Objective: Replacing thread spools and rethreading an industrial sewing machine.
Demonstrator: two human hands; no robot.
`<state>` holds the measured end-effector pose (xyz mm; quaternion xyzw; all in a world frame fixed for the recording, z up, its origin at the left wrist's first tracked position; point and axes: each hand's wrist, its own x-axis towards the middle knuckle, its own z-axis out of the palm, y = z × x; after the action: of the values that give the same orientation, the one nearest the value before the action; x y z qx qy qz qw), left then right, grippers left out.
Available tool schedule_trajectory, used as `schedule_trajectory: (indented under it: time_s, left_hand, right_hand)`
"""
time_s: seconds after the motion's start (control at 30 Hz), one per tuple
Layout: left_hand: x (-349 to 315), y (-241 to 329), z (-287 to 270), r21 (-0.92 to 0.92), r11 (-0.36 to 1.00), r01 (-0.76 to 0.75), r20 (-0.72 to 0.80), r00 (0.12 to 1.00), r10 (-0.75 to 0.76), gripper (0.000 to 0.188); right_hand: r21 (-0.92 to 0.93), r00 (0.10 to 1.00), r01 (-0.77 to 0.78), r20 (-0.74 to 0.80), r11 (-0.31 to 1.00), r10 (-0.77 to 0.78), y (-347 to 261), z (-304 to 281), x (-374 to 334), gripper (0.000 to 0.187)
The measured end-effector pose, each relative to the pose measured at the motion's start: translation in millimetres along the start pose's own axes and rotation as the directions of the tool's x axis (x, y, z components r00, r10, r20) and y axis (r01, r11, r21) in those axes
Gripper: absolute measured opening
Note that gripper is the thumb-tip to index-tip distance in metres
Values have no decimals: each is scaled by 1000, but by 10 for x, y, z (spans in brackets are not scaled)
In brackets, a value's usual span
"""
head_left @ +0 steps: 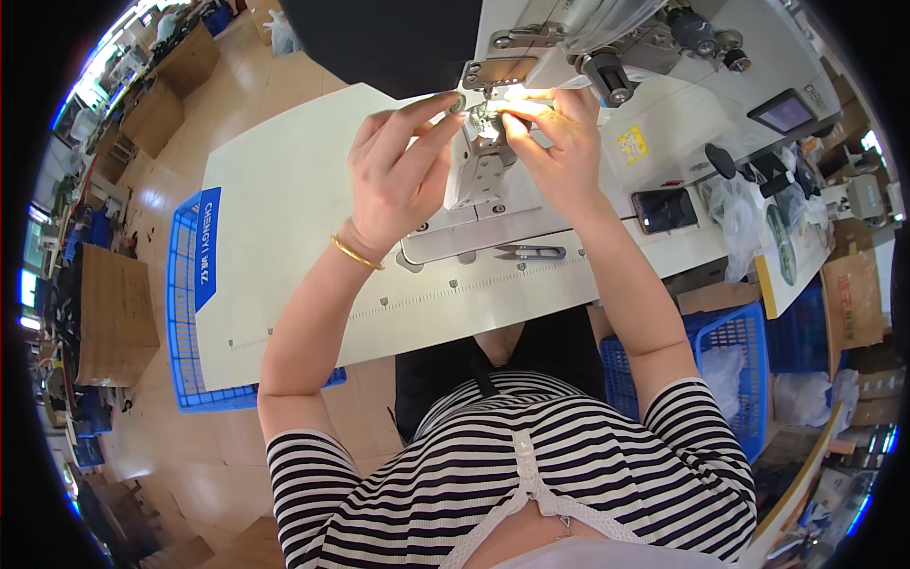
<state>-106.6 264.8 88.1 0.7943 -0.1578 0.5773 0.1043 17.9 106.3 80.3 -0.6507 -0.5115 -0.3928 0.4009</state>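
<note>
My left hand (pixel 403 171), with a gold bangle on its wrist, pinches a small round disc (pixel 458 103) between thumb and forefinger. It hovers just left of the sewing machine's needle area. My right hand (pixel 561 147) reaches in from the other side, thumb and forefinger drawn together at the brightly lit metal foot (pixel 487 123). What lies between those fingertips is too small to make out. Below both hands is the machine's narrow arm (pixel 476 177). The sewing machine head (pixel 531 59) rises over them, its dark part at the left.
Thread snips (pixel 531 253) and a phone (pixel 664 210) lie on the white table (pixel 284 228). A small screen (pixel 783 112) is on the machine at the right. Blue baskets (pixel 185 313) stand beside and below the table. Plastic bags (pixel 732 223) hang near its right end.
</note>
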Motion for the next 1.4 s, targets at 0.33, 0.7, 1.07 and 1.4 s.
schedule_trajectory:
  time_s: [0.33,0.7,1.07,1.4]
  left_hand:
    - [17,-62,97,-521,435,735,319,640,-699,22]
    - [62,89,190,-482,387,786,314,567,-761,24]
    - [35,235,307,-64,888,455,-57,887,-459,18]
    - [48,304,131,-81,863,498,108,866,-489,9]
  right_hand:
    - [315,985,-75,170,946,21,-145,-188,8,13]
    - [375,885,-289,456,881,96,-86,-339,-33,9]
    - [464,944,-252,311,849,111,-123,-345,-59,15]
    - [598,880,-475,319,645,352,-171,-302,-172,10]
